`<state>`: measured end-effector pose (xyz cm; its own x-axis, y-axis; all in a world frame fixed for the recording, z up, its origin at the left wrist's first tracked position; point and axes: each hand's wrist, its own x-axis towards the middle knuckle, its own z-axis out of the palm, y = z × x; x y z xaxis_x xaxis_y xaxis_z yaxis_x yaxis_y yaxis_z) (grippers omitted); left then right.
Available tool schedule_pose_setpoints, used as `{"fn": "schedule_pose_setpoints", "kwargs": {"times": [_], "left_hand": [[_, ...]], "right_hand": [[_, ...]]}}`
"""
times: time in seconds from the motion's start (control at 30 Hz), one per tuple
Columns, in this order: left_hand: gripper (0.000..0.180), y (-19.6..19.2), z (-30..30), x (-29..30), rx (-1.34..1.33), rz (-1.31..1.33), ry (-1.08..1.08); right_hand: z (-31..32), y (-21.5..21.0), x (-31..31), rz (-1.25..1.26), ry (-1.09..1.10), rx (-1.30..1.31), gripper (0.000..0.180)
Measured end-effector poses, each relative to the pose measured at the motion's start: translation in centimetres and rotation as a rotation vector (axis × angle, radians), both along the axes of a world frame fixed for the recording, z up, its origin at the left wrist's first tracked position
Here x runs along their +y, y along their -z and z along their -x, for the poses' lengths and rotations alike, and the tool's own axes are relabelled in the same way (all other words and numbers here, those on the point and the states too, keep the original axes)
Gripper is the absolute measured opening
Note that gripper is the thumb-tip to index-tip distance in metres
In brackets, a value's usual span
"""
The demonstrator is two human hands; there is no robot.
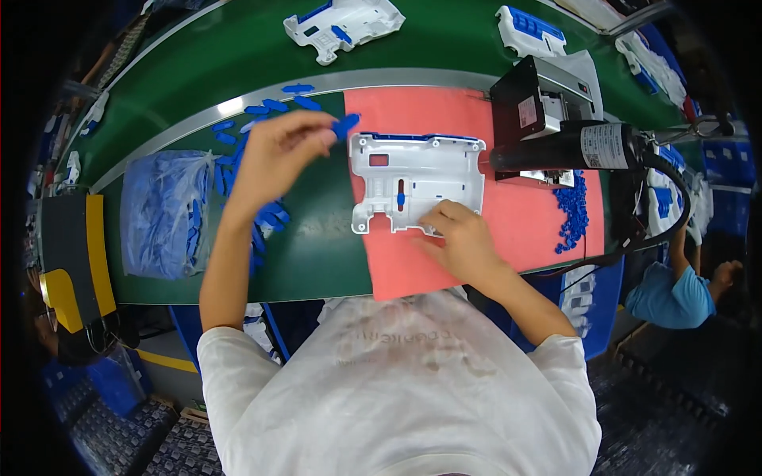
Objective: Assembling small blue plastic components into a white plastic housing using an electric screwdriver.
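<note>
My left hand (274, 155) pinches a small blue clip (346, 124) between thumb and fingertips, closed on it, the clip jutting out at 3 o'clock from the fingers. My right hand (460, 238) rests with fingers curled down on the lower edge of the white housing (417, 178), pressing it flat rather than grasping it; nothing is enclosed in that hand.

The housing lies on the pink mat (516, 222), its blue-trimmed top edge toward 12 o'clock. The clip hangs just off the housing's upper left corner, at about 10 o'clock from the housing's middle, near it but apart. One blue clip (400, 196) already sits upright in the slot at the housing's centre.

To seat the held clip well, I judge that the right hand should keep the housing from sliding on the mat while the left brings the clip in squarely, aligned with its seat, and presses only once it sits true; a tilted entry could jam or snap the tab.

More loose blue clips (266, 218) lie on the green bench (317, 254) under my left wrist, at 9 o'clock from the housing. A clear bag (163, 210) of them lies farther out at 9 o'clock. A black driver (571, 147) lies at 3 o'clock.
</note>
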<state>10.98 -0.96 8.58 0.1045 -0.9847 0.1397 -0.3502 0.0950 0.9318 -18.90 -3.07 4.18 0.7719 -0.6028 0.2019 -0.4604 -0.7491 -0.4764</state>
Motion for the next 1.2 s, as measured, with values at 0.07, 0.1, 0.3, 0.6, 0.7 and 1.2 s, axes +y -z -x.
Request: {"fn": "schedule_pose_setpoints", "kwargs": {"times": [0.07,0.1,0.3,0.6,0.7,1.2], "left_hand": [[0.019,0.0,3.3,2.1,0.471,-0.192,0.075],[0.019,0.8,4.5,2.6,0.503,-0.238,0.117],[0.02,3.2,7.5,1.9,1.14,-0.486,0.368],[0.035,2.6,5.4,2.3,-0.621,0.445,0.243],[0.048,3.7,6.0,2.7,-0.671,0.339,0.345],[0.044,5.0,6.4,3.3,-0.764,0.247,0.387]], "right_hand": [[-0.9,-3.3,0.0,-0.354,0.023,-0.248,0.029],[-1.4,-3.8,-0.1,-0.36,0.019,-0.243,0.029],[-3.6,-3.2,-4.0,-0.749,-0.146,-0.705,0.024],[-5.0,0.2,-4.4,-0.635,0.173,-0.294,0.016],[-5.0,1.5,-4.6,-0.626,0.186,-0.286,0.016],[-3.8,-0.7,-2.9,-0.266,0.162,-0.461,0.017]]}}
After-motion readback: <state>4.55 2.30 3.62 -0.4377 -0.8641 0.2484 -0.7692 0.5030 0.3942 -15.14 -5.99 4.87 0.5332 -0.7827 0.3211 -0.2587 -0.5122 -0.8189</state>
